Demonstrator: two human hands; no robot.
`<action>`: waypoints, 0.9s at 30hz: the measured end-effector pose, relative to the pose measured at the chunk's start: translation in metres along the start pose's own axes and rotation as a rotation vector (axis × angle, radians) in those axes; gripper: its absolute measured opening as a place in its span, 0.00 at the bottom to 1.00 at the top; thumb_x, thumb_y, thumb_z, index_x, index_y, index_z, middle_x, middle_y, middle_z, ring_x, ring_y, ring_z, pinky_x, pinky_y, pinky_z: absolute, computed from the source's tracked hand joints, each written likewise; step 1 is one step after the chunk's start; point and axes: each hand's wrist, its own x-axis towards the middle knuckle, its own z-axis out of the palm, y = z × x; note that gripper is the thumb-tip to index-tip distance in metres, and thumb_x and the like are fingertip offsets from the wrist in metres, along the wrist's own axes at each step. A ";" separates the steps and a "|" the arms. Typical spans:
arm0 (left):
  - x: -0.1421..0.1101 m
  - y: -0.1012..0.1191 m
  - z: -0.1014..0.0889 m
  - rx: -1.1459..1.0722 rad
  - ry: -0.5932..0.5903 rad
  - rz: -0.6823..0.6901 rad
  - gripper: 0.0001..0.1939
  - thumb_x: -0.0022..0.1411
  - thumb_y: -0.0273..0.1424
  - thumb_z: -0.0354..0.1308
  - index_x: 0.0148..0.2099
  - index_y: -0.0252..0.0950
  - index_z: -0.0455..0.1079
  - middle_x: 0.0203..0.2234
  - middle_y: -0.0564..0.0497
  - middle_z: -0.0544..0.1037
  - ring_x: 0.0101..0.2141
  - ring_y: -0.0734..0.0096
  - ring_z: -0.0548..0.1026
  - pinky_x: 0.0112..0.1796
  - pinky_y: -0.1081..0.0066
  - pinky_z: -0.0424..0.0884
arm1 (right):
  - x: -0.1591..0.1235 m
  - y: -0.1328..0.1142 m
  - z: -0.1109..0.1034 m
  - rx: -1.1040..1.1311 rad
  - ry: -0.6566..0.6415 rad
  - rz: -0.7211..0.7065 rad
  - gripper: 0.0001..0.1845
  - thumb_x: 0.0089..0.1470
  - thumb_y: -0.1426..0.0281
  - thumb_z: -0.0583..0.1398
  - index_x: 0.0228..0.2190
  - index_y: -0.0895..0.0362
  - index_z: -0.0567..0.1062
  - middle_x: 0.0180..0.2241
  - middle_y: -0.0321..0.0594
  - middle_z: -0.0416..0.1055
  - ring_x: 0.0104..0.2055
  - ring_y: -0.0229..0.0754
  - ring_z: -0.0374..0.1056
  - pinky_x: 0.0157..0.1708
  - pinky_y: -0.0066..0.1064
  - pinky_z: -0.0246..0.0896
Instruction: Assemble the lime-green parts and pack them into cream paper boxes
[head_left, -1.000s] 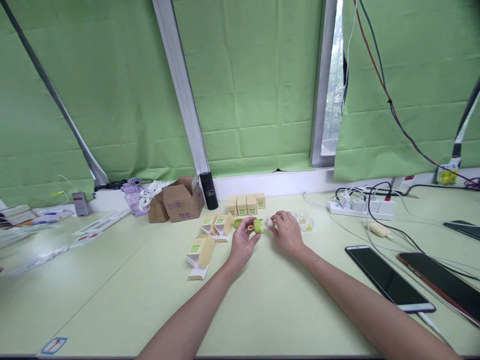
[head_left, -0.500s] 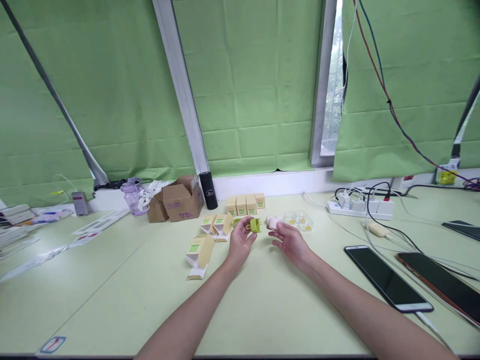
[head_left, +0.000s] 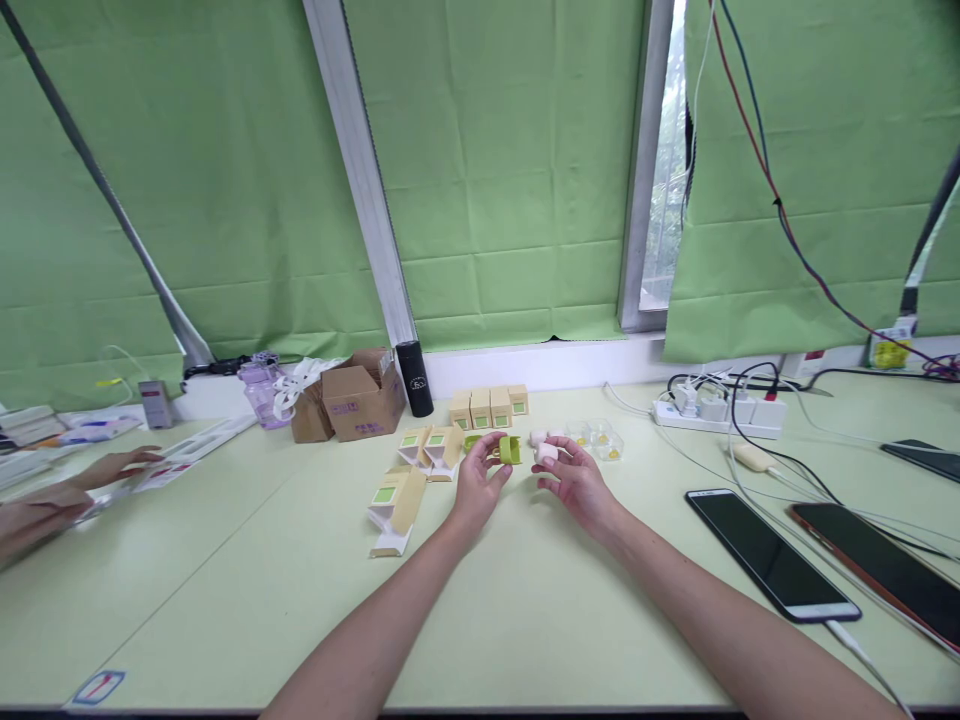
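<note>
My left hand point(head_left: 478, 488) is closed on a small green plastic holder point(head_left: 510, 450), which has an open hollow facing right. Opposite it, with a narrow gap between, my right hand point(head_left: 583, 488) pinches a small white rounded block point(head_left: 546, 453). More white pieces point(head_left: 538, 437) lie just behind that block. Clear plastic cups point(head_left: 600, 437) with yellow bits inside stand beyond my right hand. Another green piece point(head_left: 471, 443) shows partly behind my left fingers. To the left lie opened small cartons point(head_left: 397, 500) with green labels.
Several closed small cartons point(head_left: 491, 408) stand in a row at the back. A brown cardboard box point(head_left: 364, 405), a black cylinder point(head_left: 414, 380) and a purple bottle point(head_left: 262, 392) are back left. Phones point(head_left: 772, 555) and a power strip point(head_left: 720, 415) lie right. Another person's hand point(head_left: 112, 470) reaches in at left.
The white block in my right hand has come slightly forward, apart from the pieces behind it. My left hand has hardly moved. Another person's hands have come into view at the far left.
</note>
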 end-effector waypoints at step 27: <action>-0.004 0.009 0.003 0.205 -0.005 -0.007 0.23 0.56 0.23 0.63 0.55 0.39 0.73 0.54 0.44 0.78 0.55 0.57 0.75 0.54 0.58 0.68 | 0.005 -0.002 -0.002 -0.151 0.038 -0.008 0.26 0.35 0.62 0.77 0.38 0.57 0.83 0.32 0.39 0.79 0.27 0.35 0.64 0.23 0.27 0.58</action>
